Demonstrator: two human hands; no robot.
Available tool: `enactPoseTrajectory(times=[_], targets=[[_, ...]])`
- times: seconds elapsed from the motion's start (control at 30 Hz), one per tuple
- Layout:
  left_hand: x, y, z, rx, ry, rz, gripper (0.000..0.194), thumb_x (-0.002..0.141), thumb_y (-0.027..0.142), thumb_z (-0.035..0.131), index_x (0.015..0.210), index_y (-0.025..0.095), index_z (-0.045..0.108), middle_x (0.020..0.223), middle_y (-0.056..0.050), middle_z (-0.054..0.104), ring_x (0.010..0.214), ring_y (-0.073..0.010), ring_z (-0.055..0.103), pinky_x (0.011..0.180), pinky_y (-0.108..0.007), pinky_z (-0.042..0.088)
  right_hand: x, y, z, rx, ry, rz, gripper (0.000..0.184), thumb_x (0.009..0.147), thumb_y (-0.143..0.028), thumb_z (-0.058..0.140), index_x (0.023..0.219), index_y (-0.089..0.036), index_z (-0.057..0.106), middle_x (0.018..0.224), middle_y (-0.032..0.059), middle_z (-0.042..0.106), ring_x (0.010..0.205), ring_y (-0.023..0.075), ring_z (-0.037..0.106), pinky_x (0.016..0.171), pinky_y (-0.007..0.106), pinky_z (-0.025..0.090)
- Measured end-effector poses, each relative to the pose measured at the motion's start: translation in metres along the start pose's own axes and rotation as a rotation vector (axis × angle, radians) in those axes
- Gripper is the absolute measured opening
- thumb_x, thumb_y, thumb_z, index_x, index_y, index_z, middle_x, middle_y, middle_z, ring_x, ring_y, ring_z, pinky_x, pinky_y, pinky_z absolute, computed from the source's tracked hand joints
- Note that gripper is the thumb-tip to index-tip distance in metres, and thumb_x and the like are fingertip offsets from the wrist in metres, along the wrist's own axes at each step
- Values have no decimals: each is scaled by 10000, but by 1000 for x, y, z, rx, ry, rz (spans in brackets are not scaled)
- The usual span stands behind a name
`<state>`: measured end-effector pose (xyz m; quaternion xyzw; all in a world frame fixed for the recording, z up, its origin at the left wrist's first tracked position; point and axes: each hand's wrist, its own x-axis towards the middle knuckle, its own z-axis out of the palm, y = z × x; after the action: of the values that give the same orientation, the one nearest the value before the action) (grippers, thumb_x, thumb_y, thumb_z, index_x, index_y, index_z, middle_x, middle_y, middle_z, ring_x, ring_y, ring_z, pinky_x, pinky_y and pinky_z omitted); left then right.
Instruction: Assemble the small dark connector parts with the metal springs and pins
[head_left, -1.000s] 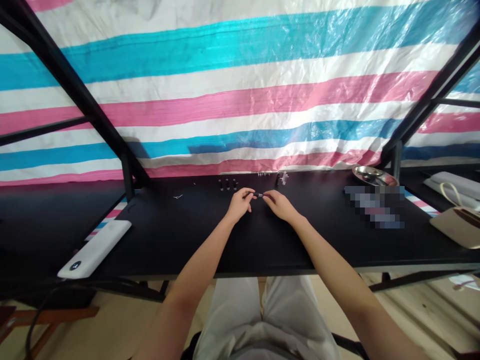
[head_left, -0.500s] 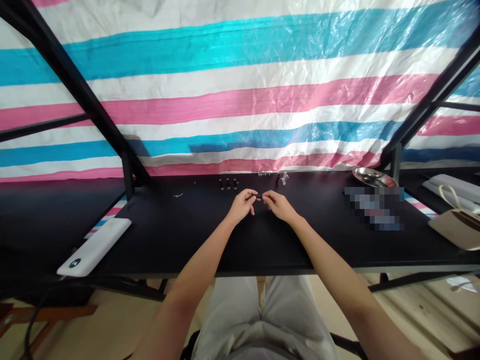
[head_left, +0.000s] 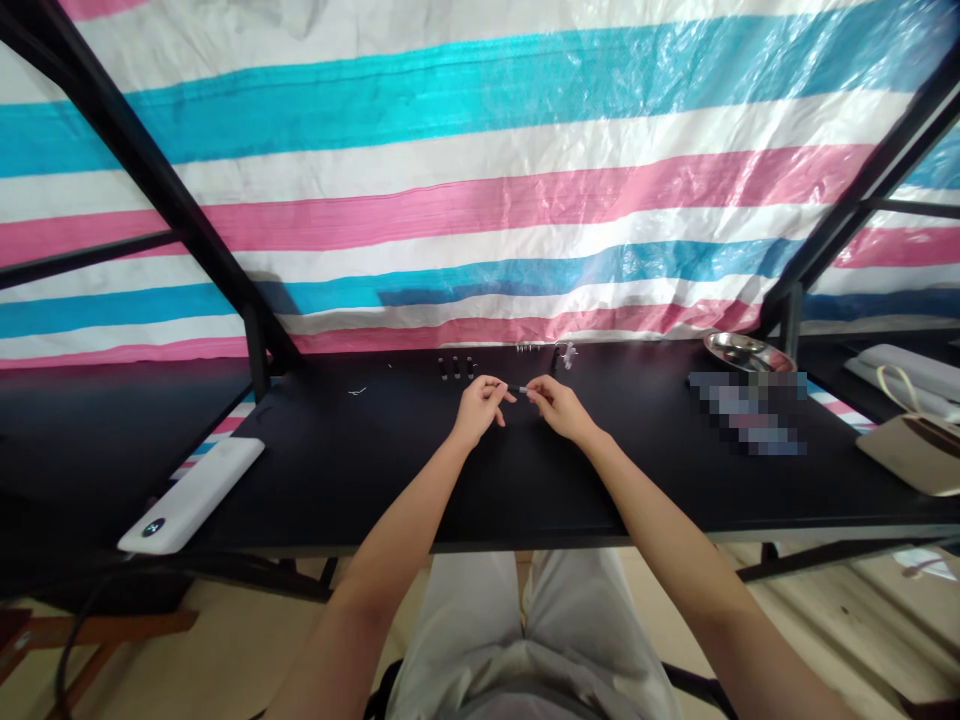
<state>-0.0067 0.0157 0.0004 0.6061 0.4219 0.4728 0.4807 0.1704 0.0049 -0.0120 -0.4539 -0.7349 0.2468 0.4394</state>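
Observation:
My left hand [head_left: 481,408] pinches the dark end of a small black tube with a silvery end [head_left: 516,388]. At its lighter end, the fingertips of my right hand [head_left: 555,404] are closed on it. The tube lies roughly level between both hands, above the black table [head_left: 345,460]. Just beyond my left hand, several black pieces with pale ends [head_left: 456,367] stand in a row. A row of tiny silvery parts [head_left: 528,348] lies farther back. Past my right hand is a clear or whitish small part [head_left: 569,355] beside a dark piece.
A white power-bank-like device [head_left: 193,497] lies at the left table edge. Thin pale strips [head_left: 357,391] are at the left. To the right are a metal dish [head_left: 739,347], a blurred-out flat item [head_left: 750,415] and a beige bag [head_left: 911,455]. Striped sheeting [head_left: 480,210] hangs behind.
My hands have drawn slightly apart, and more of the tube with its silvery end shows between them. Other things on the table stay put.

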Motion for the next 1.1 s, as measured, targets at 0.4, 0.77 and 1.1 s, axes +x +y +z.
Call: enactPoseTrajectory(times=[0.4, 0.77, 1.1], targets=[[0, -1, -1, -7, 11, -9, 279, 774, 406, 550, 833, 144, 478, 771, -54, 679, 321, -38, 469, 340, -164, 308, 0, -1, -1, -77, 18, -41, 256, 818, -351, 506, 967, -169, 609, 823, 51, 626, 661, 130, 549, 646, 268, 453], [3, -4, -3, 0, 159, -3, 273, 736, 387, 584, 832, 141, 514, 664, -8, 635, 313, -35, 440, 328, -162, 291, 2, 9, -11, -340, 76, -8, 156, 801, -269, 522, 854, -188, 644, 827, 45, 534, 642, 131, 498, 646, 282, 435], [-2, -5, 5, 58, -60, -1, 263, 704, 314, 625, 873, 130, 542, 652, -2, 632, 345, -41, 465, 362, -168, 329, 0, -5, -2, -118, 42, -95, 231, 822, -360, 502, 917, -178, 606, 696, 15, 529, 577, 119, 475, 590, 263, 425]])
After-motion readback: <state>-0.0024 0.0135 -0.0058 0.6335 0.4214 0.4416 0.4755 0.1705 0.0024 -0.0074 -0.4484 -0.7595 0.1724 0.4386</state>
